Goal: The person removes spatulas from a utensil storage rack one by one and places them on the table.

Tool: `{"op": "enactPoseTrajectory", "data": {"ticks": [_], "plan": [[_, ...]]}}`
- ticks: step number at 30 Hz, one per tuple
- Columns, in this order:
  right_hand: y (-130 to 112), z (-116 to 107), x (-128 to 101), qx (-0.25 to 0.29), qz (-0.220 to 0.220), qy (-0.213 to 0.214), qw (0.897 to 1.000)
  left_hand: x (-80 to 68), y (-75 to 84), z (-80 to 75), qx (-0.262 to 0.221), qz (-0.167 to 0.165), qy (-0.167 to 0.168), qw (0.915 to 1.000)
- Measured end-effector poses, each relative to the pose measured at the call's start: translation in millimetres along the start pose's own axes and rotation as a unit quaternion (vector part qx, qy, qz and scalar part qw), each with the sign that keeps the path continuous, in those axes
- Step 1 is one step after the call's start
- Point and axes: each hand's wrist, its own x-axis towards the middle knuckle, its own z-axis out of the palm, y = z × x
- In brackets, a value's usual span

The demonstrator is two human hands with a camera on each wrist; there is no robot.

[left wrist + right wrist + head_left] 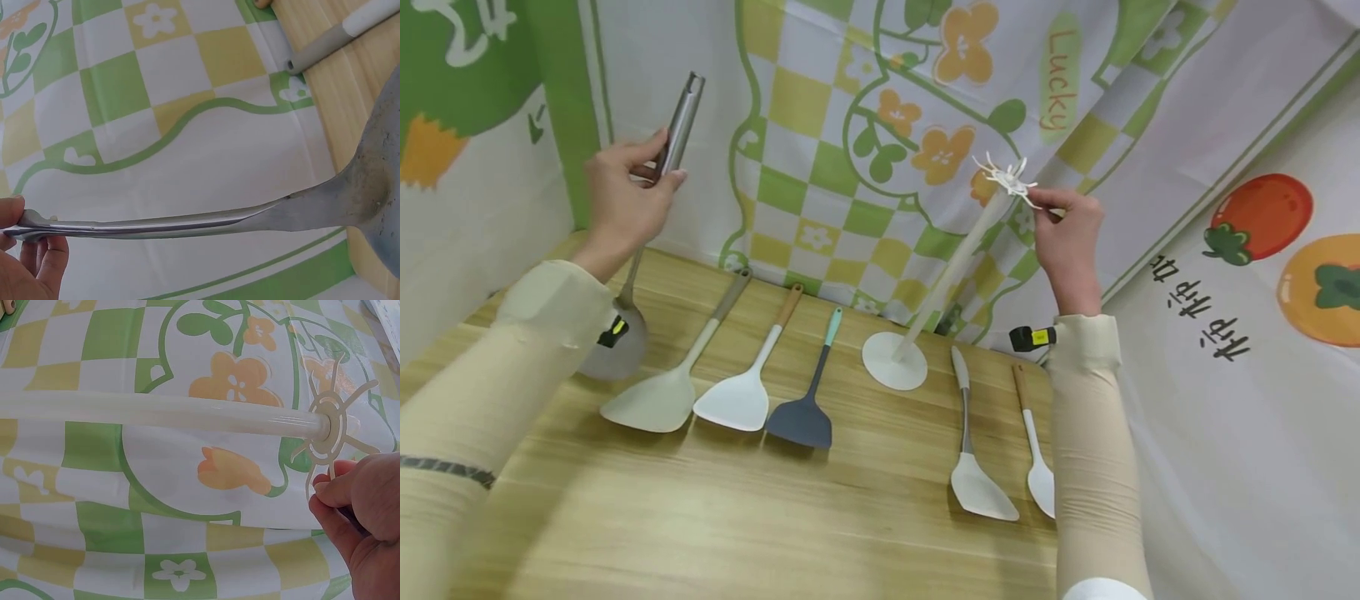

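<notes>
My left hand (625,196) grips the handle of a steel spatula (681,125), lifted at the left, its blade (617,342) hanging low behind my left sleeve. The left wrist view shows the same steel spatula (187,225) running from my fingers (37,256) to its broad blade. My right hand (1063,229) pinches a hook at the top ring (1009,177) of a white utensil stand (951,267), whose round base (893,360) rests on the wooden table (737,517). In the right wrist view my fingertips (340,494) hold one arm of the hook ring (331,434).
Several spatulas lie on the table: a grey-green one (666,387), a white one with a wooden handle (745,383), a dark blue one (808,408), and two white ones (973,467) near my right sleeve (1086,450). A patterned cloth (865,125) hangs behind.
</notes>
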Motion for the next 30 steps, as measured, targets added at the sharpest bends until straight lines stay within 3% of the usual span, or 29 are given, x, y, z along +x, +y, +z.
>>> {"op": "enactPoseTrajectory", "data": {"ticks": [10, 30], "plan": [[0.7, 0.7, -1.2, 0.003, 0.004, 0.003, 1.000, -4.4, -10.0, -7.1, 0.024, 0.005, -0.011, 0.9997], [2.2, -0.2, -0.5, 0.001, 0.003, 0.005, 1.000, -8.9, -27.8, -10.2, 0.082, -0.022, -0.042, 0.9955]]}}
